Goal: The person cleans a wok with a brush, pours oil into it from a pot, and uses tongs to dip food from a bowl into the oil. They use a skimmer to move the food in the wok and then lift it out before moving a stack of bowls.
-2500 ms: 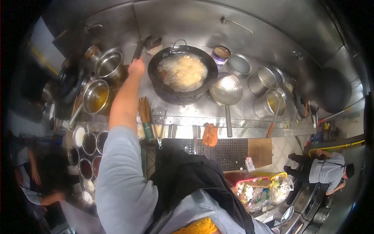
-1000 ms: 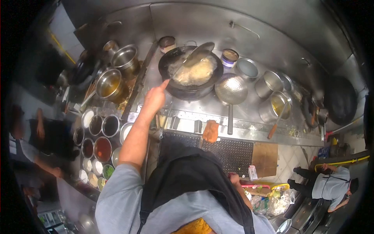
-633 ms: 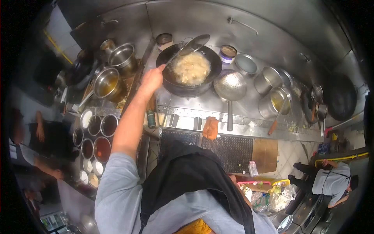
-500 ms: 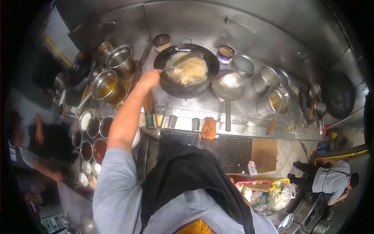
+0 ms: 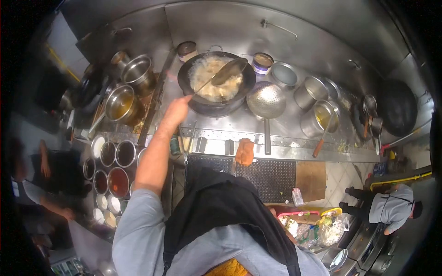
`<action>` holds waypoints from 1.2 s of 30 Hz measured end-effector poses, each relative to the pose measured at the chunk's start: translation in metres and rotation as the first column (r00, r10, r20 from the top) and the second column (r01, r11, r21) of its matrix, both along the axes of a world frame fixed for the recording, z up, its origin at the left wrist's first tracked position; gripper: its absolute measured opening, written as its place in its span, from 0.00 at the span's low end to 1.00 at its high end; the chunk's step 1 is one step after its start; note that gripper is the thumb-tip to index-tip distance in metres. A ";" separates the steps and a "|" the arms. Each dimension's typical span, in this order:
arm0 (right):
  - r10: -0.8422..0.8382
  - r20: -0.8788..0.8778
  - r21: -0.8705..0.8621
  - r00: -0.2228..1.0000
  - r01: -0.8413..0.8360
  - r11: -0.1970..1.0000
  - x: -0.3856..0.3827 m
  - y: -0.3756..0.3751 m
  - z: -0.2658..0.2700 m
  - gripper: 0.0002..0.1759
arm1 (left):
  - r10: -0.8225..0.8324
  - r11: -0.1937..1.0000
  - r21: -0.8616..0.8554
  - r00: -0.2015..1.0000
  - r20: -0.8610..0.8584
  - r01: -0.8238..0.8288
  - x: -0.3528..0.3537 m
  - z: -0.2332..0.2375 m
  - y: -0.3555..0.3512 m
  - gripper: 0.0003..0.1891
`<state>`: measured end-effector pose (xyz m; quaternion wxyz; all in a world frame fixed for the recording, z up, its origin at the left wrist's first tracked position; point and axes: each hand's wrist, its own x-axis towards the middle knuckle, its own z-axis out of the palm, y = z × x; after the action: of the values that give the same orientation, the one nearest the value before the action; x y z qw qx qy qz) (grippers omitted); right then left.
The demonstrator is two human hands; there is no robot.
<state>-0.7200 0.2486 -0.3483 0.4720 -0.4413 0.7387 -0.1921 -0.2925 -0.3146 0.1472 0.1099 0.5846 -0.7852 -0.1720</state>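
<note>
My left hand (image 5: 177, 110) is closed round the handle of a long ladle (image 5: 229, 72). The ladle's broad head is tilted over a black wok (image 5: 250, 86), at the wok's right side. Pale, bubbling food (image 5: 207, 87) in light liquid fills the wok. Beside the wok on the right lies a large perforated strainer (image 5: 266, 101) with its handle pointing toward me. My right hand is out of view; only a bit of skin shows beside the apron's right edge.
Metal pots (image 5: 311, 93) and a black wok (image 5: 400, 108) stand at the right. Left are more pots and round sauce containers (image 5: 118, 182). An orange cloth (image 5: 245, 152) hangs at the counter edge. People stand at the far left and lower right (image 5: 391, 204).
The ladle head has risen from low in the food and moved right, its bowl now showing above the wok. My left hand is slightly lower. The person at the right has shifted.
</note>
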 end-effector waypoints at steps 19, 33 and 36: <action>0.378 -0.580 -0.079 0.722 -0.511 0.856 0.000 -0.005 0.044 0.09 | 0.172 0.904 0.407 0.983 -0.063 -0.132 0.092 -0.036 -0.079 0.31; 0.151 -0.271 -0.082 0.951 -0.179 0.980 0.000 -0.020 0.089 0.10 | 0.665 0.464 0.845 0.525 -0.531 0.267 0.058 -0.105 -0.044 0.30; 0.025 -0.150 0.073 0.988 -0.014 0.997 0.037 -0.061 0.200 0.11 | 0.696 0.466 0.814 0.423 -0.580 0.348 0.061 -0.106 -0.030 0.30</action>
<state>-0.6828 0.1877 -0.1480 0.4322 -0.4444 0.7743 -0.1269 -0.2318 -0.3441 0.0416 0.2134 0.4629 -0.3146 -0.8007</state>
